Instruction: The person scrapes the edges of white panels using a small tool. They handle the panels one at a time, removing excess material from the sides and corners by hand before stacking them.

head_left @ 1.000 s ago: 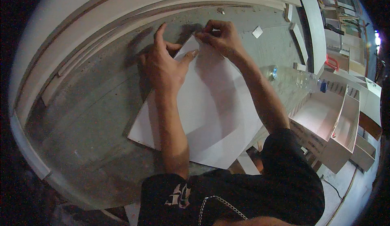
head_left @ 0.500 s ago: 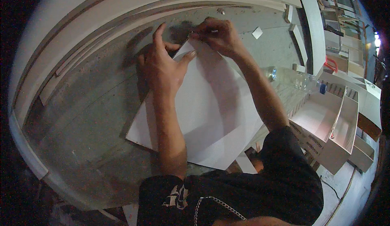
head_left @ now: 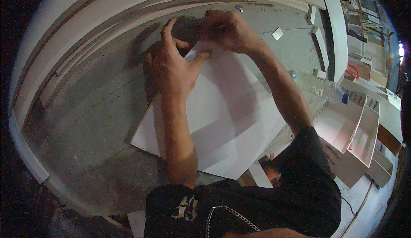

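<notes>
A white flat panel (head_left: 227, 131) lies at an angle on the grey surface in front of me, one corner pointing away. My left hand (head_left: 177, 67) grips its left edge near that far corner. The thumb presses on the white face, the index finger sticks up and the other fingers curl by the edge. At the far corner is my right hand (head_left: 227, 30), its fingers curled together and somewhat blurred. Whatever it may hold there is hidden. Shadows of my arms fall across the panel.
Long pale boards (head_left: 141, 13) line the far side. A clear plastic bottle (head_left: 319, 86) lies to the right, beside a white open box with compartments (head_left: 342, 122). A small white chip (head_left: 277, 33) and narrow white strips (head_left: 320, 47) lie at the far right.
My right hand has moved slightly up and away at the panel's far corner, its forearm shifting right. My left hand keeps its place on the edge. The view has shifted a little.
</notes>
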`<state>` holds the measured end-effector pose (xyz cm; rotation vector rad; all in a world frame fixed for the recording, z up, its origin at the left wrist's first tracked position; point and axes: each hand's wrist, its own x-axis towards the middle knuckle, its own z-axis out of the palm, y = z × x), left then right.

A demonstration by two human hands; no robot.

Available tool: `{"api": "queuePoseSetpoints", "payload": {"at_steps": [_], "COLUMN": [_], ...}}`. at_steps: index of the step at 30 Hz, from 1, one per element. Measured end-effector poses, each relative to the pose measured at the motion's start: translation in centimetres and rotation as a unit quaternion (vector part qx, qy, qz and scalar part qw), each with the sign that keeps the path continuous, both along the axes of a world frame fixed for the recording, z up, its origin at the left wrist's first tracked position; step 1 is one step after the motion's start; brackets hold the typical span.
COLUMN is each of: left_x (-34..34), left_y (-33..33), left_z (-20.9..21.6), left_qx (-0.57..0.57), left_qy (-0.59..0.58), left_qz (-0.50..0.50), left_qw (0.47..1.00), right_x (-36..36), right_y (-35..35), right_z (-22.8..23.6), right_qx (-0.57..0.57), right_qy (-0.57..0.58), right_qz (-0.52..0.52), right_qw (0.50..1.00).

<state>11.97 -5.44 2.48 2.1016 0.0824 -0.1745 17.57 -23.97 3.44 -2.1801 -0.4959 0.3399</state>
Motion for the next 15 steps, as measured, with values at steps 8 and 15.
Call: {"api": "queuePoseSetpoints", "payload": {"at_steps": [8, 15], "left_x": [-0.1, -0.3], "left_y": [0.1, 0.3], "left_z": [0.7, -0.6], "left_qx": [0.017, -0.011], "left_qy": [0.019, -0.010], "left_qz": [-0.006, -0.002], "left_qw": [1.000, 1.000], "right_x": [-0.7, 0.4], "right_y": [0.4, -3.0], "right_z": [-0.3, 1.1], "right_qx": [-0.011, 0.110], "right_qy": [0.029, 0.054], "right_qz": [-0.003, -0.136], "right_qw": [1.000, 0.983]}}
